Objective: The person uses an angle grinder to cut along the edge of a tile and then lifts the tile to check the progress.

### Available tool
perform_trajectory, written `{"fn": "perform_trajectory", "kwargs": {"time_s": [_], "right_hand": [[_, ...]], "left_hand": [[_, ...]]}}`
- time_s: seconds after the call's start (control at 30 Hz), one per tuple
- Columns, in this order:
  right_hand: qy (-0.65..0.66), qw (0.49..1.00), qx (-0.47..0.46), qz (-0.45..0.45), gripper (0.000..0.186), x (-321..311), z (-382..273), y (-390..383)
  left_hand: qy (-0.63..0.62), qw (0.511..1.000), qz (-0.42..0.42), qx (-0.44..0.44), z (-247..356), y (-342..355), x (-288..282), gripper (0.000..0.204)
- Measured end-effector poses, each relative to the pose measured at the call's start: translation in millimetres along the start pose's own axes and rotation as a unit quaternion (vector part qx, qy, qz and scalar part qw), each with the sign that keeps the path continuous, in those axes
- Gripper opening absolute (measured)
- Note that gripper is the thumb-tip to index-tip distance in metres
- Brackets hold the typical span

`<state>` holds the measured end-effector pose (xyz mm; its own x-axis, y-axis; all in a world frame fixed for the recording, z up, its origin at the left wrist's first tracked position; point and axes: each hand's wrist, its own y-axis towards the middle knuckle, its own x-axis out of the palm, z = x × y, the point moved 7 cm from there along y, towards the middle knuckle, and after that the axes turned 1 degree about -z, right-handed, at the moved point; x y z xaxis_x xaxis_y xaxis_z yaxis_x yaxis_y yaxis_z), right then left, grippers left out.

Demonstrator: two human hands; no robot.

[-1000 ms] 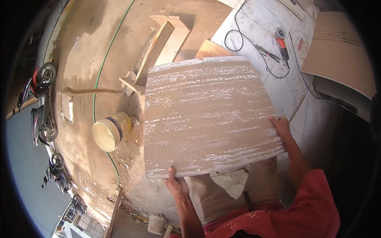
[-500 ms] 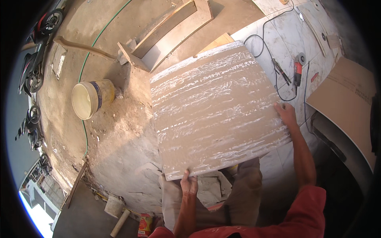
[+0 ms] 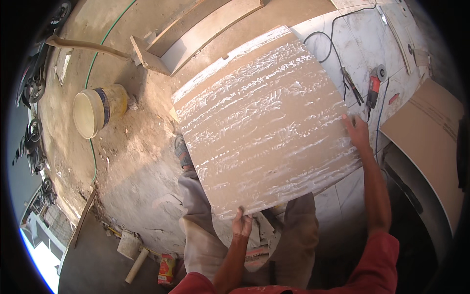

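A large square tile is held up in front of me, its brown face streaked with rows of white paste. My left hand grips its near edge, thumb on top and the fingers mostly hidden beneath. On the right edge my right hand is closed, thumb over the streaked face, the other fingers partly out of sight. To the right of the tile, on the white marbled floor tiles, lie an angle grinder with a red and black body and a dark, long-handled tool.
A pale bucket lies tipped on the dirt ground at left, by a green hose. Wooden boards stand beyond the tile. Another brown tile leans at right. A small pail is near lower left; motorbikes stand far left.
The tile has swung slightly counterclockwise and shifted away from me, both hands still holding it. My left foot has come into view beside its left edge, and my legs have moved.
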<state>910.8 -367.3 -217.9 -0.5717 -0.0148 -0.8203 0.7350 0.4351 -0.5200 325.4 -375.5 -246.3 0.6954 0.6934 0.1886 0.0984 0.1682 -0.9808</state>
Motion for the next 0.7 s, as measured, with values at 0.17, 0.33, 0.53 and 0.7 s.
{"fn": "perform_trajectory", "kwargs": {"time_s": [0.17, 0.33, 0.53, 0.7], "right_hand": [[0.06, 0.998, 0.009, 0.03, 0.057, 58, 49, 18], [0.068, 0.997, -0.015, 0.032, 0.054, 122, 86, 54], [0.041, 0.998, 0.007, -0.055, 0.053, 190, 118, 92], [-0.013, 0.996, 0.011, -0.087, 0.053, 193, 118, 107]], "left_hand": [[0.026, 1.0, 0.004, 0.016, -28, 61, -43, 0.035], [0.205, 0.976, 0.07, 0.012, -54, 131, -85, 0.033], [0.112, 0.988, 0.102, 0.001, -68, 198, -78, 0.027], [0.131, 0.98, 0.15, -0.03, -82, 215, -71, 0.029]]}}
